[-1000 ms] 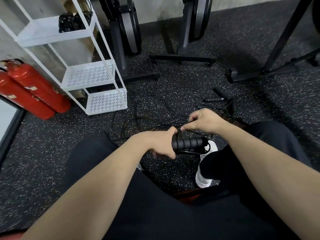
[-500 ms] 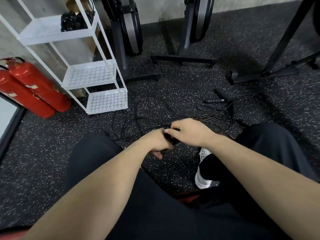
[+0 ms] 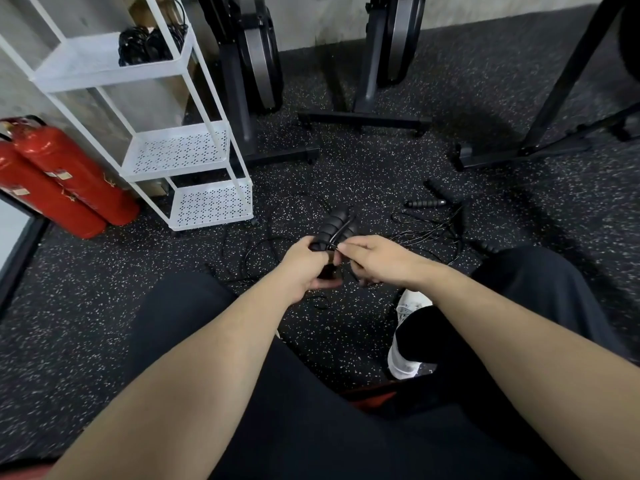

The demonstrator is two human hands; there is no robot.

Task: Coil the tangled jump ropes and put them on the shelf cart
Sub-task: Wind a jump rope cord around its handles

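My left hand [image 3: 304,268] grips a pair of black ribbed jump rope handles [image 3: 334,226] that point up and away from me. My right hand [image 3: 374,259] pinches the thin black cord right beside those handles. More tangled black rope [image 3: 429,230] lies on the speckled floor to the right, with a loose handle [image 3: 424,203] beyond it. Loops of cord [image 3: 273,237] also lie on the floor to the left of my hands. The white three-tier shelf cart [image 3: 211,206] stands at the left, with coiled black ropes [image 3: 147,46] on its top tier.
Two red fire extinguishers [image 3: 59,181] lie left of the cart. Black exercise machine stands [image 3: 363,117] and a rack base [image 3: 519,154] line the far side of the floor. My legs in black trousers and a white shoe [image 3: 405,341] fill the foreground.
The handles, lying sideways in my left hand a second ago, now point upward. My right hand came in to the handles and now pinches the cord beside them.
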